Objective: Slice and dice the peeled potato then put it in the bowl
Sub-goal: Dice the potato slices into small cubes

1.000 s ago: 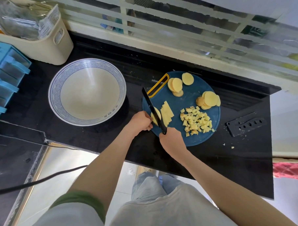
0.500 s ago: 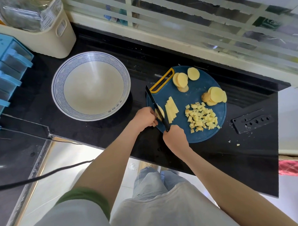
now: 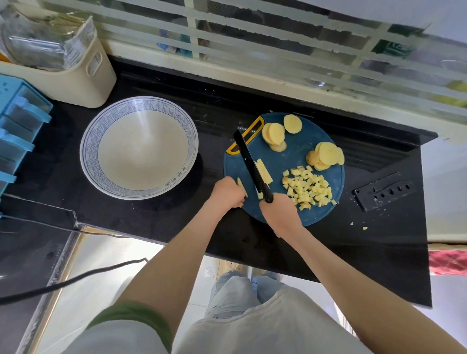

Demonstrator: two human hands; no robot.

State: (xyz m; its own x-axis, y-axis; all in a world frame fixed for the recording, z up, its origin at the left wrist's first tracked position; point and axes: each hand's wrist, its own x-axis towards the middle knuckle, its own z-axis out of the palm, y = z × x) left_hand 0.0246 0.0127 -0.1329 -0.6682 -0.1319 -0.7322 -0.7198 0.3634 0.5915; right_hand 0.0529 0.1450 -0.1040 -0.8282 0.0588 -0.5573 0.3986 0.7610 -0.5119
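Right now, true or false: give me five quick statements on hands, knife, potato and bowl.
1. The bowl holds diced potato. False: it is empty; the potato cubes lie on the cutting board.
2. The right hand grips the knife. True.
3. The left hand holds a potato strip beside the blade. True.
4. Every slice is already diced. False: round slices lie in stacks on the board.
5. The knife sheath lies left of the bowl. False: it lies right of the board.
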